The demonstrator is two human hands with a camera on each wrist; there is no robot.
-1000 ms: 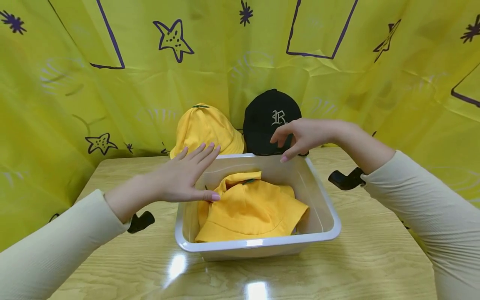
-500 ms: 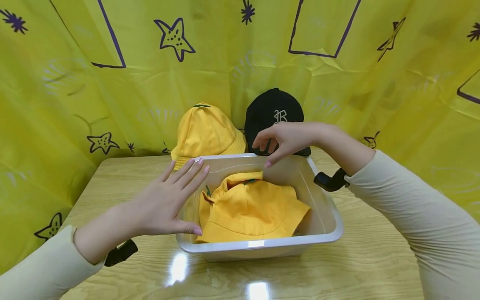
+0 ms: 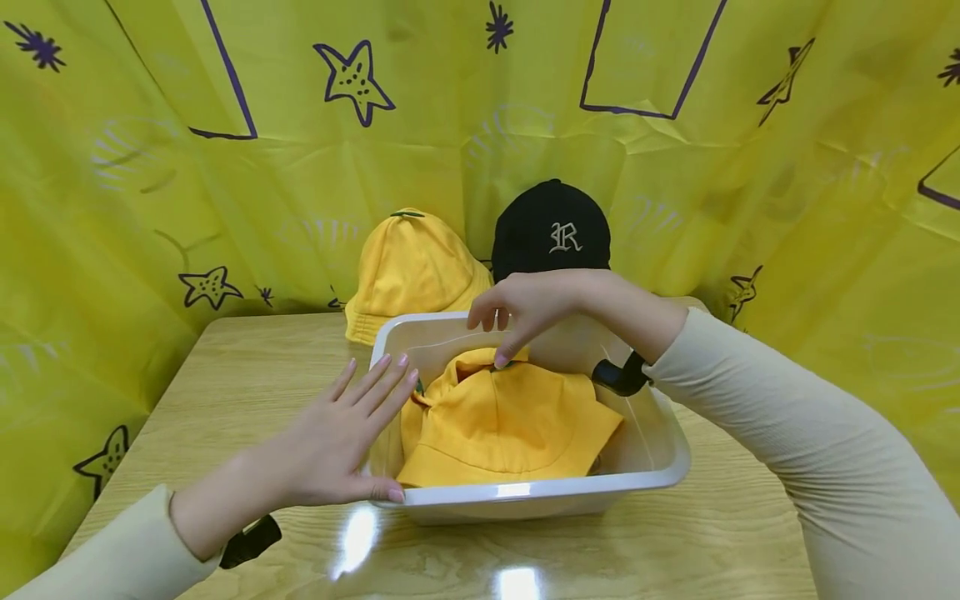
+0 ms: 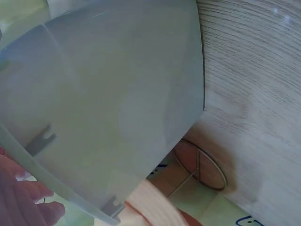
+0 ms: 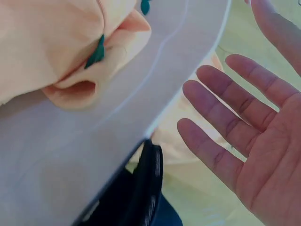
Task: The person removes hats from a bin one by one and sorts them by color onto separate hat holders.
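Observation:
A white plastic basin (image 3: 645,433) holds yellow bucket hats (image 3: 517,417), crumpled together, with a green leaf tab on the crown. At the basin's left front corner, my left hand (image 3: 330,454) spreads its straight fingers against the rim. The left wrist view shows the basin's outer side (image 4: 117,84) and the fingertips at its rim. My right hand (image 3: 543,300) hangs over the basin, fingers relaxed downward, the thumb overlapping the top hat in the head view. Its fingers (image 5: 225,113) are extended with nothing in them in the right wrist view.
Behind the basin stand another yellow bucket hat (image 3: 416,267) and a black baseball cap (image 3: 555,225) with an R emblem. A wire stand (image 4: 200,165) shows beneath a hat. The wooden table (image 3: 247,375) meets a yellow patterned curtain (image 3: 420,142).
My left hand has moved left and down, off the hats to the basin's left corner. My right hand has moved left and lower, from before the black cap to over the hats.

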